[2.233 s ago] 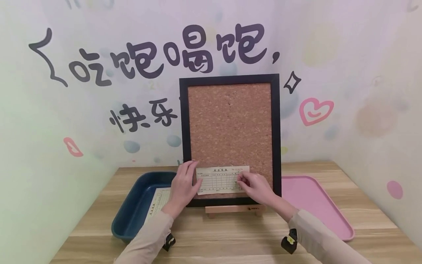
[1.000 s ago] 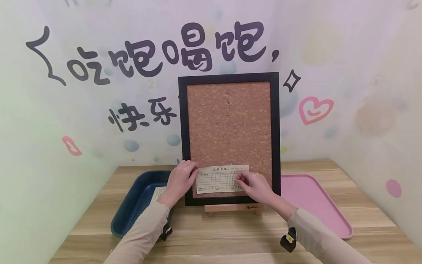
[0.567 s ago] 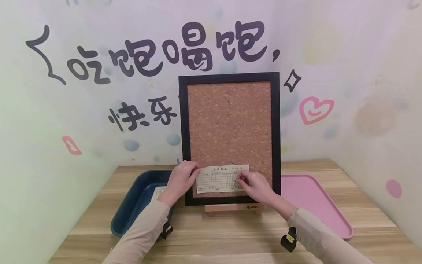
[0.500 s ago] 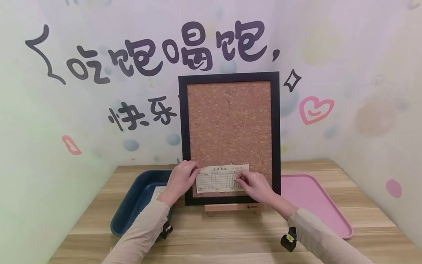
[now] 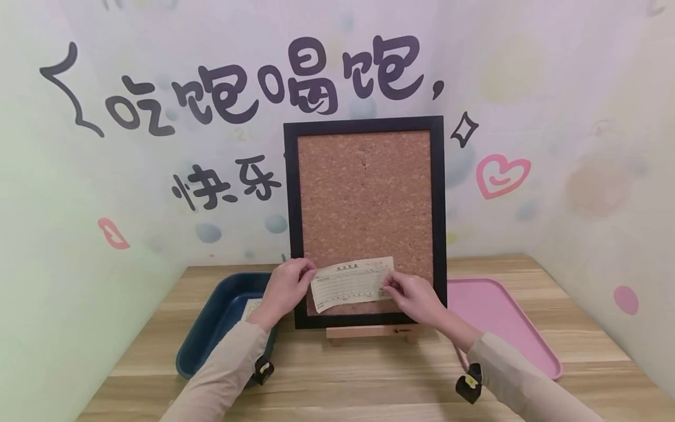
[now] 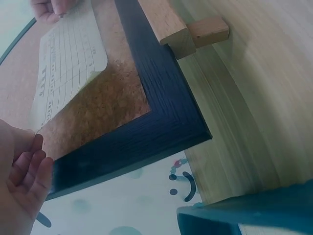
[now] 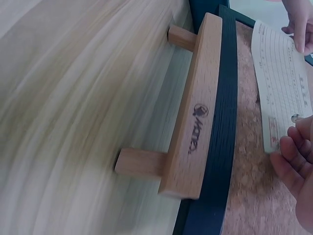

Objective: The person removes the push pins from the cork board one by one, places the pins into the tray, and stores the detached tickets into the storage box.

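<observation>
A printed paper receipt slip (image 5: 352,284) lies slightly tilted over the lower part of a black-framed cork board (image 5: 366,199). My left hand (image 5: 287,287) pinches its upper left corner between thumb and finger. At the slip's right edge my right hand (image 5: 413,296) pinches with curled fingers. The right wrist view shows a small round shiny piece (image 7: 296,118) at the right thumb; its kind is unclear. In the left wrist view a lower corner of the slip (image 6: 73,61) curls away from the cork.
The board stands on a small wooden easel (image 5: 364,333). A blue tray (image 5: 197,346), holding another paper slip (image 5: 251,308), is at the left. A pink tray (image 5: 506,322) lies at the right. Behind the wooden table (image 5: 337,387) is a printed wall (image 5: 580,146).
Earlier the slip lay flatter and more level on the cork. Now its right side has risen and it bends a little. My right hand has shifted slightly right; the left stays at the corner.
</observation>
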`<state>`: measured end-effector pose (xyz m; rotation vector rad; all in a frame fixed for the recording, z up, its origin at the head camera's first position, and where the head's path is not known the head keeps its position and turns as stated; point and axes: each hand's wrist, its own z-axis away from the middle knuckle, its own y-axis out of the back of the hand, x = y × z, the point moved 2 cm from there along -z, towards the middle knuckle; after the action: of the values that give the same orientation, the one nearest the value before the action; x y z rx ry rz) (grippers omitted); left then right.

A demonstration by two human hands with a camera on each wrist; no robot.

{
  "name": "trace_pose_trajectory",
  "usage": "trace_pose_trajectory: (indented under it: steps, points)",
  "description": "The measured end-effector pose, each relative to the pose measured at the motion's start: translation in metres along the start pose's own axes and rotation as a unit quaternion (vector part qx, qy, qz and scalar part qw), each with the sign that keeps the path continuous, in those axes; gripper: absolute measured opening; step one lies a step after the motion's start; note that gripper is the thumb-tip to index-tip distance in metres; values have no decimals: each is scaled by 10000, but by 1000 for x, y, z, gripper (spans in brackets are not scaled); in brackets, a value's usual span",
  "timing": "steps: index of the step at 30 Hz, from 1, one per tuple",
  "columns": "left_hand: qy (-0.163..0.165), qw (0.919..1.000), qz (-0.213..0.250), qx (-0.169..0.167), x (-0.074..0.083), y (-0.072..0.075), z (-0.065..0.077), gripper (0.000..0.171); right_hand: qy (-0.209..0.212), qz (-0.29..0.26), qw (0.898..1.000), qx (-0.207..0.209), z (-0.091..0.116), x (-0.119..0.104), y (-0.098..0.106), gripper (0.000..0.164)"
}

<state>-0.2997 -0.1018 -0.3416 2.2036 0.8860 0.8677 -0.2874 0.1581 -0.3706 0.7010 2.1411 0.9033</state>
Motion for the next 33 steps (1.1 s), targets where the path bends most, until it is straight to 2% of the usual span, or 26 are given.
trace_pose_trajectory:
  steps: [5, 9, 12, 21, 26, 33]
  points:
    - [143, 9999, 80, 51, -7, 13, 6, 6, 49, 183, 9997, 135, 6, 9, 10, 7]
    - [422, 9989, 208, 45, -16, 28, 14, 6, 86, 246, 9995, 192, 12, 21, 19, 8]
    - [628, 9977, 263, 30, -25, 39, 23, 5, 72, 277, 9994, 215, 18, 30, 27, 8]
    - [890, 9955, 282, 156, -54, 75, 51, 4, -245, 228, 9994, 44, 37, 48, 47, 7]
    - [1140, 9933, 125, 129, -68, 94, 66, 5, -266, 322, 9990, 169, 49, 57, 55, 8]
    - [1382, 9894, -157, 427, -84, 113, 88, 5, -167, 465, 9983, 310, 67, 72, 61, 19]
